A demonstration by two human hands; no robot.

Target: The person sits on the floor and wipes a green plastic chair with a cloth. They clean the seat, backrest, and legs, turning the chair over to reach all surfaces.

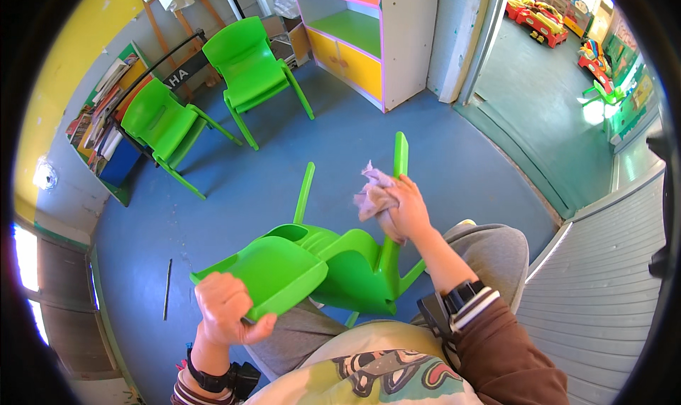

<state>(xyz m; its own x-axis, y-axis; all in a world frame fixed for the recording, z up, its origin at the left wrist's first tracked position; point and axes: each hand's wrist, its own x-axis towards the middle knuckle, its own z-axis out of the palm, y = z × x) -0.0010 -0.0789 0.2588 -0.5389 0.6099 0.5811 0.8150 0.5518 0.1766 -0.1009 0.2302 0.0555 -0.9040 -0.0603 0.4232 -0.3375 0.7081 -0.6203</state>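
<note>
A green plastic child's chair [351, 277] lies tipped over before me, its legs pointing away and to the side. My left hand [226, 306] grips the edge of its backrest at the lower left. In my right hand [409, 208] is a crumpled pale purple cloth [376, 195], held around one of the chair's legs, whose tip sticks out beyond my fingers. The underside of the seat is mostly turned from view.
Two more green chairs stand upright, one [162, 120] near a book rack [125, 189], the other [247, 67] farther back. A shelf cabinet [407, 48] is beyond. A thin dark strip [167, 289] lies on the floor at left. A doorway opens at the right.
</note>
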